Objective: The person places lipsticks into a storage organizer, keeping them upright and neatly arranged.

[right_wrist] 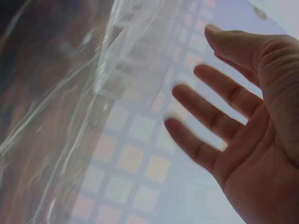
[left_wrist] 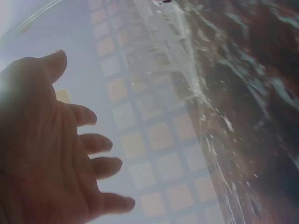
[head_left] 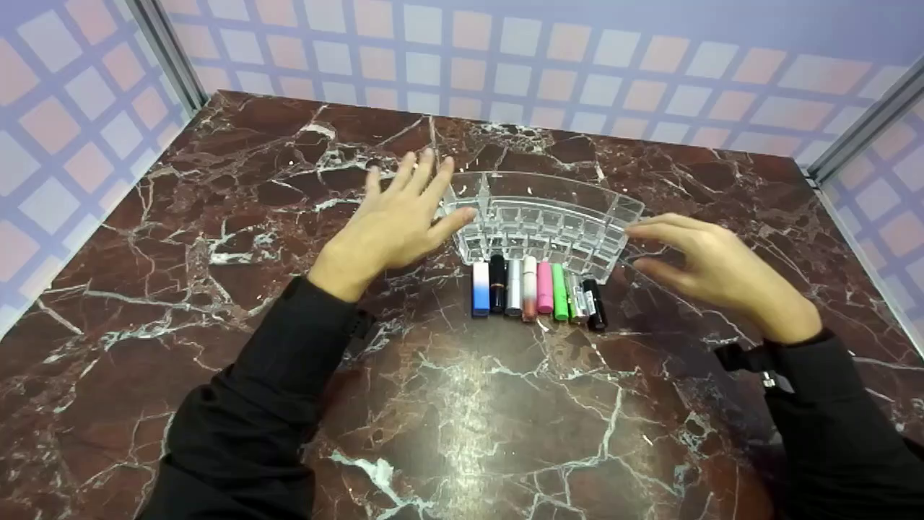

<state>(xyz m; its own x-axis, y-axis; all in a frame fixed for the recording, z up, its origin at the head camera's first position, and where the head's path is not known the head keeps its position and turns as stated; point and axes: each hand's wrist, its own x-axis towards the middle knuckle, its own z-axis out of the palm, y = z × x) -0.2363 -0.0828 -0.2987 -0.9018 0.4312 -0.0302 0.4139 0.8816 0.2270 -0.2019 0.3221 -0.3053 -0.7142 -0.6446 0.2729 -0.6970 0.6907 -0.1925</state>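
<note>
Dark red marble tabletop (head_left: 216, 303) with white veining, boxed in by pale panels printed with a pink-and-lilac grid. Near the middle, a little toward the far edge, stands a clear acrylic curved organiser with rows of small square cells (head_left: 548, 220); cells look unfilled as far as I can tell.

Just in front of it, on the near side, a tight row of lipstick tubes lies flat, side by side: blue-and-white tube (head_left: 480, 288), black tube (head_left: 497, 283), silver tube (head_left: 514, 287), pale pink tube (head_left: 530, 287), hot pink tube (head_left: 544, 287), green tube (head_left: 559, 291), a clear-silver tube (head_left: 576, 295), and a second black tube (head_left: 595, 304) at the right end.

Left hand (head_left: 393, 220): fingers straight and fanned, holding nothing; thumb tip at, perhaps touching, the organiser's left end. Left wrist view confirms a spread, bare palm (left_wrist: 42, 154). Right hand (head_left: 711, 267): fingers extended and relaxed, tips close to the organiser's right end; contact uncertain. Right wrist view shows the fingers (right_wrist: 210, 116) apart, nothing gripped. Black sleeves on both arms.

Judgement: the hands seem to be framing the organiser from both ends. To do that well, pressure should come evenly from both sides and low on the walls, so the light rack neither pivots nor slides into the tube row just in front.
</note>
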